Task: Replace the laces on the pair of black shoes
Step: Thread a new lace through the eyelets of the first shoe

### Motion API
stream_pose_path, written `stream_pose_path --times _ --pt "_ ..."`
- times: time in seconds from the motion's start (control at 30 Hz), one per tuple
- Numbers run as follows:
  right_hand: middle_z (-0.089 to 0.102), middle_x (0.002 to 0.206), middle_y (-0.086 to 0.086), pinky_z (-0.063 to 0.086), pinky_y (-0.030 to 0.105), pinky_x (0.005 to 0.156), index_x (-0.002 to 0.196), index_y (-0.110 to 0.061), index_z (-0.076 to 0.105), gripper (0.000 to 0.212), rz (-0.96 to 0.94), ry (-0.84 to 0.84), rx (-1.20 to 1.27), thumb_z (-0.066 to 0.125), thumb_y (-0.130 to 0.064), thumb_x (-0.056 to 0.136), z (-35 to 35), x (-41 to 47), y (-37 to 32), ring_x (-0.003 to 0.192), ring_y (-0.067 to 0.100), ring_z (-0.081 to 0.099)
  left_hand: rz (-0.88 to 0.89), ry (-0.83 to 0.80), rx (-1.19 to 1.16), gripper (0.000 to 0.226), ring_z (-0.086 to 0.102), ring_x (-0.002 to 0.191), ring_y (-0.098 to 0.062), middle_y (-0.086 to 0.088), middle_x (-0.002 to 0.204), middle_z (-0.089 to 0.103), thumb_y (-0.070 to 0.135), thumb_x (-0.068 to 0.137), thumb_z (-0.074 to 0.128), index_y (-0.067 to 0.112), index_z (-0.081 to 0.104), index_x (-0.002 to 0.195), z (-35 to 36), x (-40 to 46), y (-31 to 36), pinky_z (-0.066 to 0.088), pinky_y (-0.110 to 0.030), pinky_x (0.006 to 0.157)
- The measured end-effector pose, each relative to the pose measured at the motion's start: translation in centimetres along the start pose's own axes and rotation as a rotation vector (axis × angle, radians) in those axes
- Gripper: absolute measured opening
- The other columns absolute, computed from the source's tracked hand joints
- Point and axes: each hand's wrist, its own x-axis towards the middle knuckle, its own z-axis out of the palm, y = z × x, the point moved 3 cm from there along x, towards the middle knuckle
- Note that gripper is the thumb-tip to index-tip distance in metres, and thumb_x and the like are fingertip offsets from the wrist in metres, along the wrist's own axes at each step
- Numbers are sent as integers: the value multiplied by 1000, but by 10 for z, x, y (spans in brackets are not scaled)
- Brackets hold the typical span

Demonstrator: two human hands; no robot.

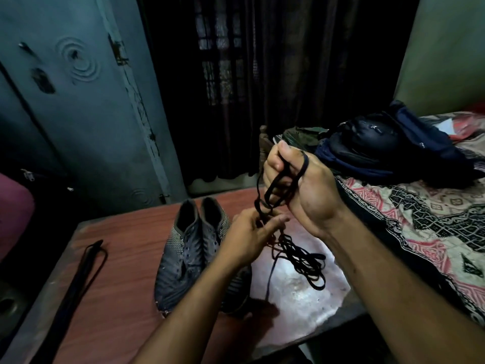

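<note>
Two dark, patterned shoes (183,248) lie side by side on the reddish wooden table (112,298), toes towards me, with no laces in their eyelets. My right hand (301,190) is raised above the table and grips a bundle of black lace (282,179) looped over its fingers. Just below it, my left hand (252,235) pinches strands of the same lace. A tangle of loose lace loops (304,261) hangs down from both hands over the table's right part. Another black lace (86,264) lies stretched out on the table's left side.
A bed with a patterned cover (409,227) stands to the right, with dark bags and clothes (380,151) piled on it. A grey metal cupboard (78,114) is at the left, dark curtains behind. A maroon seat (13,214) sits at the far left.
</note>
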Motion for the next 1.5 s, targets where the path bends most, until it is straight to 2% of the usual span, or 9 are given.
stream_pose_path --times 0.27,0.4,0.63,0.77,1.0,1.13,1.23,1.33,1.5 --pt "54 58 -14 31 20 48 98 -6 68 37 -10 230 -335 38 -25 110 -32 -22 20 49 0 44 171 173 -183 16 66 74 -10 0 81 73 4 99 63 15 74 99 -57 5 47 54 -24 66" --pt "72 99 -22 51 19 84 123 -17 66 31 -25 11 -861 43 -31 110 -31 -30 51 98 -3 67 356 57 -79 26 67 81 -10 -3 90 72 -5 93 67 16 72 109 -70 -4 89 55 -26 74" --pt "49 70 -15 38 33 65 79 -14 59 38 -26 57 -786 49 -44 100 -20 0 56 67 1 44 555 147 211 61 66 102 -19 4 126 59 -11 87 63 24 57 136 -85 -18 110 56 -25 84" --pt "38 63 -9 22 29 53 72 -18 46 39 -33 65 -540 43 -26 110 -2 25 21 54 5 32 328 276 31 77 62 107 -15 5 140 51 7 79 56 37 37 148 -87 -18 70 56 -31 87" --pt "22 67 1 14 36 59 75 -19 45 36 -25 12 -187 43 -35 108 26 37 -9 57 14 21 6 -243 17 50 55 130 0 17 134 64 31 93 66 34 53 141 -37 -25 -20 37 -36 115" --pt "13 75 11 22 26 51 74 -19 47 39 -29 49 -116 41 -33 109 24 36 -12 58 19 18 38 -82 126 18 67 90 -2 10 92 74 26 105 54 22 72 101 -33 -21 -27 49 -33 86" --pt "30 62 -6 30 23 50 79 -16 48 31 -21 98 -212 50 -36 103 6 28 12 52 9 31 -25 105 -117 31 66 75 -12 0 79 68 18 110 42 19 68 92 -46 -21 -17 52 -40 77" --pt "58 63 -15 41 14 59 88 -13 52 21 -63 86 -466 56 -33 91 -8 9 45 60 -4 52 -245 181 -493 40 72 102 -24 -7 100 75 31 110 36 24 74 103 -52 -23 -12 56 -50 87" --pt "65 88 -8 51 39 70 109 -25 55 16 93 -253 -1099 64 -20 95 12 -5 87 79 8 61 -544 116 -1007 64 72 81 -26 -9 98 74 66 102 28 21 74 97 -24 -44 -8 59 -43 67"
